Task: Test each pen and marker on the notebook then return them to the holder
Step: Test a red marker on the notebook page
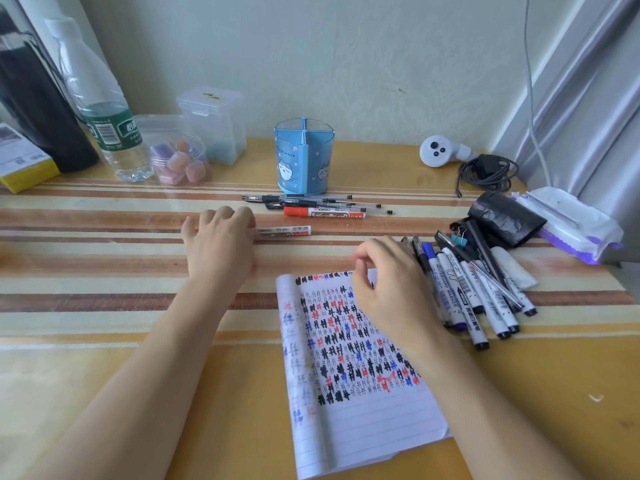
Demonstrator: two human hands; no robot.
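Note:
A lined notebook [367,431] lies open in front of me, its page covered with black, blue and red test marks. The blue cat-print holder [304,161] stands empty at the back. In front of it lie several thin pens [322,201] and a red whiteboard marker [325,213]. My left hand [220,242] rests on the table with its fingers curled over the left end of a white marker [285,231]. Over the notebook's top right corner, my right hand [391,289] hovers loosely curled and holds nothing. A pile of markers and pens [474,296] lies just right of it.
At the back left stand a water bottle [107,129], a jar of erasers [180,162], a clear box [213,123] and a yellow box [27,171]. On the right are a black pouch [505,218], a pack of wipes [575,225], a white controller [438,150] and a coiled cable [485,173].

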